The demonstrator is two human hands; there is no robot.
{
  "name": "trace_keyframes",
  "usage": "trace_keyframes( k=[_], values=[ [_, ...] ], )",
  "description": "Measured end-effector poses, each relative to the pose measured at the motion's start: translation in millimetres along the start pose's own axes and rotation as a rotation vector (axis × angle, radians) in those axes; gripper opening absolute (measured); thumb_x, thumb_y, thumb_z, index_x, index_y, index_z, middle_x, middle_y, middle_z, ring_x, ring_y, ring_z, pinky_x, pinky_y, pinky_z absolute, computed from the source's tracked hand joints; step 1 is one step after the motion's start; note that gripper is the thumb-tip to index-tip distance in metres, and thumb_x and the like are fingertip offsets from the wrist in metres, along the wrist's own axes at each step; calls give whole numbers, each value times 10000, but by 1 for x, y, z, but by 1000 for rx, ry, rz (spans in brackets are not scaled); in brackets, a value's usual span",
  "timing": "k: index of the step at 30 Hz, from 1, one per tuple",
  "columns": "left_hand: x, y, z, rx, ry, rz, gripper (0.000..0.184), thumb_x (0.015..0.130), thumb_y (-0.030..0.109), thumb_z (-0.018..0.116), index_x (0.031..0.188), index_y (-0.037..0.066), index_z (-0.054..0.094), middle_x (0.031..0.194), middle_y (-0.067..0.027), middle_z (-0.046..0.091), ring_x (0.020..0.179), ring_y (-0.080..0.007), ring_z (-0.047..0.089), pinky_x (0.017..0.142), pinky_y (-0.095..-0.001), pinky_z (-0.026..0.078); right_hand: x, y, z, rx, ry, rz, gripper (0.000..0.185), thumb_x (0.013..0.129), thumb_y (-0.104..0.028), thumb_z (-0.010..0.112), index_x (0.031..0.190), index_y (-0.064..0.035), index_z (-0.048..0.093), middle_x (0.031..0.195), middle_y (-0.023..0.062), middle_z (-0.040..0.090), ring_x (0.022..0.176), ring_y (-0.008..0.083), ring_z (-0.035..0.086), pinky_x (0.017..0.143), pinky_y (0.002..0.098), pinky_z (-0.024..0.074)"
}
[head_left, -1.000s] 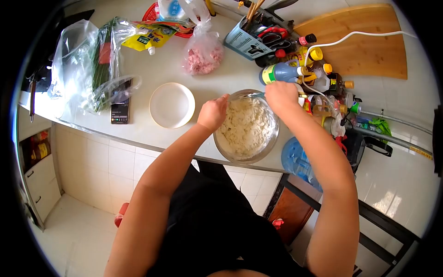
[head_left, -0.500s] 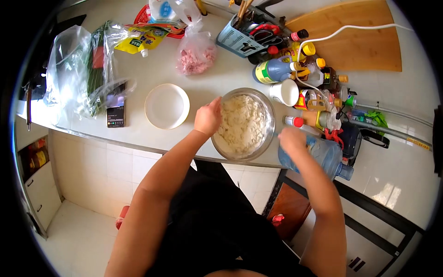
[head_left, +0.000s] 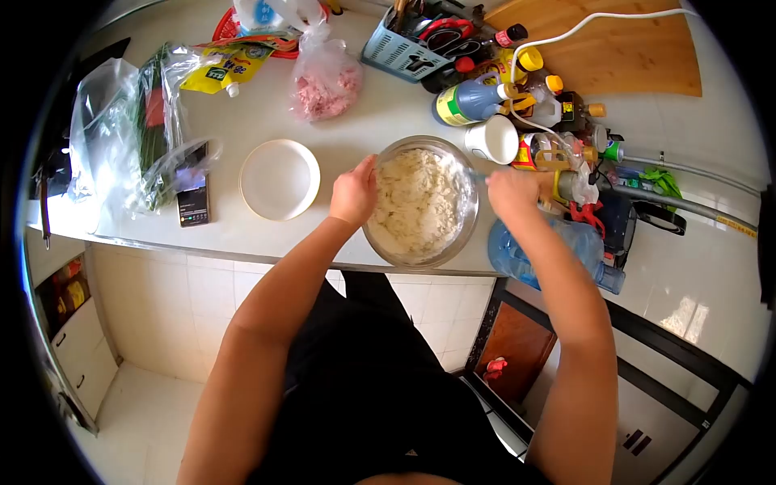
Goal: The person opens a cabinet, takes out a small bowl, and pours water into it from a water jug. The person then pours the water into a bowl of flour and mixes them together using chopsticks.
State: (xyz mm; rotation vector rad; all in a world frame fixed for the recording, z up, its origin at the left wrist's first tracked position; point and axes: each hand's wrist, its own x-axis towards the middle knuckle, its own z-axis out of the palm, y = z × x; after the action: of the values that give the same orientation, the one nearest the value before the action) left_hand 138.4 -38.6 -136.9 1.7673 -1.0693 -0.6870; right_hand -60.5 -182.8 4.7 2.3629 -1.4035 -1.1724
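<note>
A steel bowl stands near the counter's front edge with a crumbly white flour mixture in it. My left hand is closed on the bowl's left rim. On the other side, my right hand is closed round the end of a thin bluish utensil, which reaches over the bowl's right rim; its far end is hard to make out. Left of my left hand is a white bowl. A white cup stands just beyond my right hand.
Bottles and a utensil basket stand at the back right. A large water jug lies beside my right forearm. Further left are bagged minced meat, a yellow pouch, a phone and bagged greens.
My right hand has moved from the bowl's upper right rim down to the right, then back up near the rim. My left hand stays on the rim. The whole view has shifted slightly.
</note>
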Motion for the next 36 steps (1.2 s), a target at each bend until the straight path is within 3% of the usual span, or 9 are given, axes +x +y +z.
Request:
trace_keyframes(
  k=[3,7,13,15,17,19,22,29,36],
  values=[
    [-2,-2,-1,-31,7,28,278,838,86,510,1104,48,583,890,-225,624,786,-395,602,699,-463,490,13,-8,-17,-54,59,-61,210,819,-135,494,831,-92,699,881,108,682,846,257,660,622,401,521],
    [-2,-1,0,-39,2,19,275,840,84,507,1102,49,584,893,-227,622,789,-399,599,704,-463,489,6,9,-12,-157,-24,-29,207,810,-132,497,804,-98,701,846,114,679,822,260,661,607,399,519],
    [-3,-1,-2,-30,-13,-14,274,857,110,494,1115,63,571,870,-221,625,786,-402,594,711,-469,482,17,3,-13,-59,170,-176,187,796,-163,526,805,-83,695,829,132,672,826,283,652,643,418,510],
    [-2,2,-1,-30,-22,-46,274,861,118,490,1119,68,566,863,-219,626,789,-402,593,714,-471,480,-9,14,22,-58,68,-60,197,803,-181,531,814,-65,690,825,132,670,837,298,644,669,420,505],
    [-5,5,1,-23,-20,-125,273,864,131,487,1122,73,559,858,-214,628,797,-403,591,715,-471,477,-50,8,38,74,-152,7,317,856,-338,554,829,-47,677,864,173,655,809,336,637,672,439,499],
    [-12,8,-1,-26,-15,-160,270,864,134,489,1117,74,563,846,-210,628,787,-403,592,708,-472,475,-88,-14,38,160,-248,28,280,859,-279,538,819,-44,685,847,153,666,860,331,633,706,435,497],
    [-13,13,-2,-51,-21,-188,267,862,140,493,1111,77,569,817,-208,628,766,-401,593,697,-473,473,-99,-40,41,258,-309,42,320,869,-314,540,816,-31,680,846,167,662,865,349,628,716,445,492],
    [-13,-7,3,-82,7,-10,283,857,121,501,1125,54,562,769,-222,617,717,-412,590,661,-470,475,-66,-61,29,401,-94,-23,280,852,-289,571,769,-43,674,789,170,651,799,345,626,689,437,482],
    [-16,3,-5,-87,-70,-80,296,858,89,491,1149,43,507,747,-248,600,708,-444,574,641,-497,456,-86,-35,77,417,48,83,257,847,-273,559,726,-71,659,723,145,638,739,331,620,634,441,471]
  ],
)
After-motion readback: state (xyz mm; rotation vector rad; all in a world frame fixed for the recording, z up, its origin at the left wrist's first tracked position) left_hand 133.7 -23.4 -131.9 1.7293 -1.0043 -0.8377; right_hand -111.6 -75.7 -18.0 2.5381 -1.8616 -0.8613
